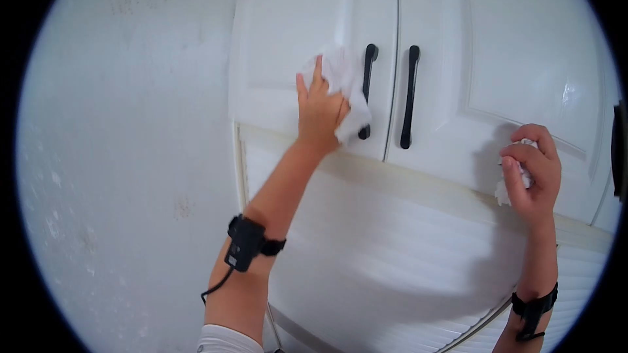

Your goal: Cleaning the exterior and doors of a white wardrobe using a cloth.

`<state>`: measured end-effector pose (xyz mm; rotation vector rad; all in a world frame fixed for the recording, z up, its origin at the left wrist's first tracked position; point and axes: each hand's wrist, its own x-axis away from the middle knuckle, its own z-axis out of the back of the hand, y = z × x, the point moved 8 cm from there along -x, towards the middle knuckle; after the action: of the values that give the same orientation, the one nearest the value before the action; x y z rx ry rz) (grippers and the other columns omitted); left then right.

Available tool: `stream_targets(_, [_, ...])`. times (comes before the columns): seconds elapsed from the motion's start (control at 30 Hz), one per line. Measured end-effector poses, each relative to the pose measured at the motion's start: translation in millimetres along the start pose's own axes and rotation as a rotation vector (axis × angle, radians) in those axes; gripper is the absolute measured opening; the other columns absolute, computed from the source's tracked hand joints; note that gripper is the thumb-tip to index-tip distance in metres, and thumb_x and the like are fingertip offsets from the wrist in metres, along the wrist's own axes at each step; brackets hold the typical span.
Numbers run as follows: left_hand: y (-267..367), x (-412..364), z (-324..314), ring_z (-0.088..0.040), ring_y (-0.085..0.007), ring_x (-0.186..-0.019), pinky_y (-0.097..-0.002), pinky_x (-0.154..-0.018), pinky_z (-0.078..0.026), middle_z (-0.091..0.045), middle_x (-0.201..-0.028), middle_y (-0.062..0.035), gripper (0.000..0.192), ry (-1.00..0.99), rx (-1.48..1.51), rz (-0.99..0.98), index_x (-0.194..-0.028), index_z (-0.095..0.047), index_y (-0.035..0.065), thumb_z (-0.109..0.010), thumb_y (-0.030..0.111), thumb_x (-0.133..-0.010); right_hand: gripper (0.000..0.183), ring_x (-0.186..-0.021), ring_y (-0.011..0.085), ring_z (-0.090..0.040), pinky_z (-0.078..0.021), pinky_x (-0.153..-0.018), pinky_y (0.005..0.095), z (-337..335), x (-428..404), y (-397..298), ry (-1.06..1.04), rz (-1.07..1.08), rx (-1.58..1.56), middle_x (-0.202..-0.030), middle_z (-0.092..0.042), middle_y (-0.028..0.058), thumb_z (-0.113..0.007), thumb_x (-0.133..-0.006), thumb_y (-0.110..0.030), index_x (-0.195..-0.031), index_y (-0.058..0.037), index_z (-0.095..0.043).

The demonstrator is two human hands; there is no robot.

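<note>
My left hand [321,110] presses a thin white wipe [346,78] against the lower part of the left white cabinet door [294,19]. Its index and thumb side stretch upward while other fingers bend over the wipe. Right beside the wipe is the left black door handle [369,66], its middle partly covered by the wipe's edge. Across the door gap, the right black handle [410,98] is in full view. My right hand [537,171] is curled around a crumpled white wipe or tissue [503,191], in front of the lower edge of the right cabinet door [436,19].
A whitish wall [122,108] with brown spots and pale marks runs down the left side. Below the cabinet is a glossy white panel [353,235] with a ribbed surface toward the right. Another dark handle [619,152] shows at the right rim.
</note>
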<state>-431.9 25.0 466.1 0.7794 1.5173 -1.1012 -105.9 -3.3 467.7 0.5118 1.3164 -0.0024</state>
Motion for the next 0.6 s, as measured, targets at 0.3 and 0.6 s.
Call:
stream_targets(0.3, [3, -225, 54, -0.038, -0.0361, -0.125, -0.0583, -0.097, -0.03, -0.046, -0.132, -0.0109, 0.054, 0.03, 0.091, -0.049, -0.13, -0.047, 0.0113, -0.06, 0.012, -0.077, 0.006, -0.055, 0.0158, -0.052, -0.0404, -0.05, 0.0239, 31, -6, -4, 0.062, 0.015, -0.036, -0.082, -0.058, 0.0114, -0.065, -0.066, -0.002, -0.07, -0.0037, -0.063])
stream_targets(0.6, [-5, -260, -11, -0.045, -0.0361, -0.118, -0.0521, -0.094, -0.036, -0.05, -0.122, -0.0159, 0.048, 0.333, -0.099, -0.179, -0.127, -0.048, 0.0099, -0.056, 0.009, -0.079, 0.007, -0.05, 0.0144, -0.047, -0.0345, -0.045, 0.0251, 13, -6, 25, 0.07, 0.066, -0.06, -0.081, -0.06, 0.0058, -0.068, -0.065, -0.006, -0.068, -0.0075, -0.062])
